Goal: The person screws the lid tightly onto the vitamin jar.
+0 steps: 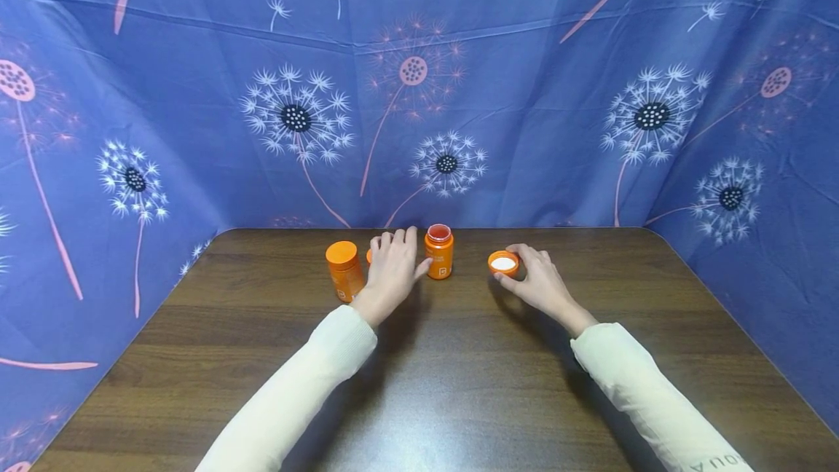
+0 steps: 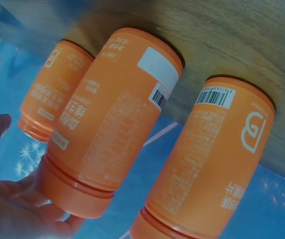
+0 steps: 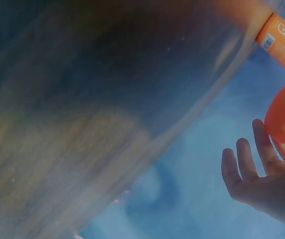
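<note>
Three orange bottles stand near the table's back edge. The right-hand bottle (image 1: 439,253) has no cap, showing its open mouth. The left bottle (image 1: 344,275) is capped. Between them, the capped middle bottle (image 2: 115,109) is mostly hidden behind my left hand (image 1: 393,268) in the head view. The fingers of that hand lie behind the middle bottle's cap (image 2: 72,191), and its thumb stands apart, pointing toward the uncapped bottle; contact is unclear. To the right, my right hand (image 1: 540,284) pinches a loose orange cap (image 1: 503,263) between thumb and finger, white inside facing up.
A brown wooden table (image 1: 452,377) carries the bottles. Behind it and along both sides hangs a blue cloth (image 1: 524,115) printed with dandelions, close to the table's back edge.
</note>
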A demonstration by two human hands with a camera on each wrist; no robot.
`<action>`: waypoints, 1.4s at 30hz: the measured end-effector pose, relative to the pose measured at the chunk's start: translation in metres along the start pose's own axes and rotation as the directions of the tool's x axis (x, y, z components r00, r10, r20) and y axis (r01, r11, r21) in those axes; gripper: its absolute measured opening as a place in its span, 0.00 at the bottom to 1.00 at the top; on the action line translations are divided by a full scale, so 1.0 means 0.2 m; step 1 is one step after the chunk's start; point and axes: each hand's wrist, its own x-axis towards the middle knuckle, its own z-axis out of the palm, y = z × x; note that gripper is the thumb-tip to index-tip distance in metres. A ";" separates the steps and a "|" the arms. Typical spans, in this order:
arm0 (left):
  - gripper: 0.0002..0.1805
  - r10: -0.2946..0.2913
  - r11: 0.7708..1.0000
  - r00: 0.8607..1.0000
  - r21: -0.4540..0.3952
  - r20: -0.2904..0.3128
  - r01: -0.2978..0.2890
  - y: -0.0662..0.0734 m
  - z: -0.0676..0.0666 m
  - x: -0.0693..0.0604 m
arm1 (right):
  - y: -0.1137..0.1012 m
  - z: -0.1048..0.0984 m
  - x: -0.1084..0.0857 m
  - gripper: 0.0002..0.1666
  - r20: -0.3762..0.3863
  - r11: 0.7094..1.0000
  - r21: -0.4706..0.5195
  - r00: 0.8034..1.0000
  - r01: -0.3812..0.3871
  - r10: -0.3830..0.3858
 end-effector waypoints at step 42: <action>0.31 0.088 0.996 0.979 -0.008 0.185 -0.088 0.06 0.09 0.19 | -0.08 0.04 -0.04 0.32 -0.050 0.997 0.034 0.996 0.072 -0.070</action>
